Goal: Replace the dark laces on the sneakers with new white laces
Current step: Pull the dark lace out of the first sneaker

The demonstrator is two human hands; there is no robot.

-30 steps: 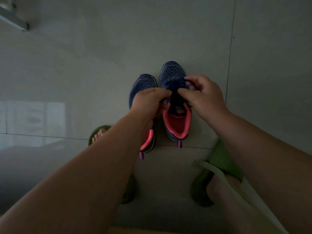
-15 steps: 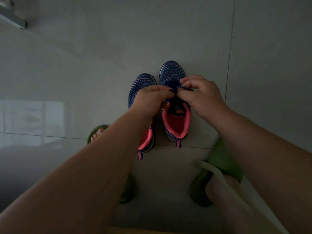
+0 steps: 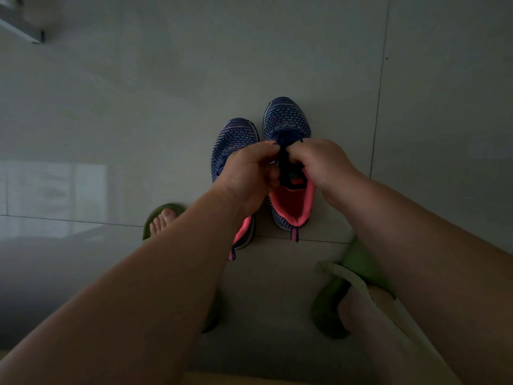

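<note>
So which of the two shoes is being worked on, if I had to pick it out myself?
Start at the pale tiled floor, where two blue knit sneakers with coral-pink linings stand side by side. It is the sneaker on the right, toe set further forward. Unlike its neighbour, both hands, left hand and right hand, pinch its dark lace.

Under our hands we see two navy sneakers [image 3: 286, 120] dashed with pale stripes, lined coral-pink, with a dark lace [image 3: 283, 159]. Nearer us, green slippers [image 3: 327, 309] on grey floor tiles [image 3: 138, 79].
</note>
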